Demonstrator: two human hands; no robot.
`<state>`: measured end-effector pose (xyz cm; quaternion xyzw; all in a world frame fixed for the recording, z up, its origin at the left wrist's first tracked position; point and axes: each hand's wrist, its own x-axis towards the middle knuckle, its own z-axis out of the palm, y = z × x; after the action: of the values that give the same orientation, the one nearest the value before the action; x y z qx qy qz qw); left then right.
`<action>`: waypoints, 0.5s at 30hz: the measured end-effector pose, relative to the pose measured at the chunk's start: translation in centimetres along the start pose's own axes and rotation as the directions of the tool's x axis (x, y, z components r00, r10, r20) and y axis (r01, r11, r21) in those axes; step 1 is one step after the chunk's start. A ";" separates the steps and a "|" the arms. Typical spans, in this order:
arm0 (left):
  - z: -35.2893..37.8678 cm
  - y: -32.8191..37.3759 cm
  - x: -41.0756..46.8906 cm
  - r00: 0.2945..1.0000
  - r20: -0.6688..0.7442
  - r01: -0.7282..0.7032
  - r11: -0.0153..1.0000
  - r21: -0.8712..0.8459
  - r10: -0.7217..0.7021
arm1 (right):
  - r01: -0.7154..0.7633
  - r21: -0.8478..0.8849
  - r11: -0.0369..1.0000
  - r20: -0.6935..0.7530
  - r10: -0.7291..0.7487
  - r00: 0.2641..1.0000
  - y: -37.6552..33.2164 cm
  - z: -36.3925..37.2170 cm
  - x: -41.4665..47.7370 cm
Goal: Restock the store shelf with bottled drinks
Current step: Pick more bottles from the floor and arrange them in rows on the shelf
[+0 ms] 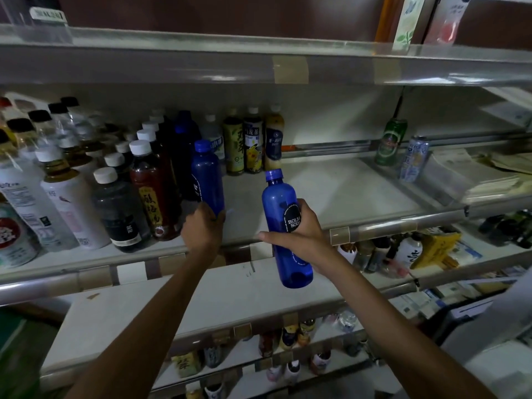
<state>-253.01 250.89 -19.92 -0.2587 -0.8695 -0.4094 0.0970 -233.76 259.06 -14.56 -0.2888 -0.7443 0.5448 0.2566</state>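
1. A dim store shelving unit fills the view, with pale shelves stacked one above another, each fronted by a clear rail. The upper shelf (201, 61) runs above both hands. The lower shelf (172, 298) lies under the forearms, with small bottles on the tiers below it.
2. The middle shelf (345, 191) shows a bare pale stretch beyond and to the right of the fingers of both hands.
3. Left of the left fingers, white-capped bottles (72, 203) crowd the shelf. A brown tea bottle (149, 191) is the nearest of them.
4. Three tea bottles (250, 142) stand at the back, beyond the fingers. A green can (391, 142) and a silver-blue can (414, 158) stand well to the right.
5. The held blue bottle (277, 197) is translucent cobalt with a blue cap and a round black label reading "BOLSA SODA". It leans slightly left, in front of the shelf's rail.
6. The right hand (302, 228) grips it at mid-body, its fingers wrapped over the label and the thumb stretched leftward.
7. The standing blue bottle (205, 174) is darker, has the same cap, and stands upright beside the brown tea bottle.
8. The left hand (201, 228) clasps its bottom, with the fingers curled round and hiding the base.
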 end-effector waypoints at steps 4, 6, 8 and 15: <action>0.6 -0.7 1.5 1.000 -0.006 -0.018 0.997 0.073 0.018 | -0.015 0.006 1.000 -0.001 0.015 1.000 0.0 -0.3 0.0; 0.6 -0.8 2.3 1.000 -0.009 0.008 0.995 0.103 -0.007 | -0.019 0.007 1.000 -0.007 0.020 1.000 0.0 -0.4 0.2; 0.5 -0.9 3.0 0.999 -0.004 0.037 0.990 0.139 -0.037 | -0.023 0.012 1.000 -0.013 0.023 1.000 0.0 -0.3 0.4; 0.6 -0.8 5.1 0.995 0.058 0.064 0.974 0.217 -0.079 | -0.019 0.036 0.999 -0.003 0.019 1.000 0.4 -0.3 0.9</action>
<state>-257.71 252.81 -18.97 -0.2286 -0.9202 -0.3074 0.0807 -234.13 260.05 -14.77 -0.2921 -0.7311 0.5601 0.2576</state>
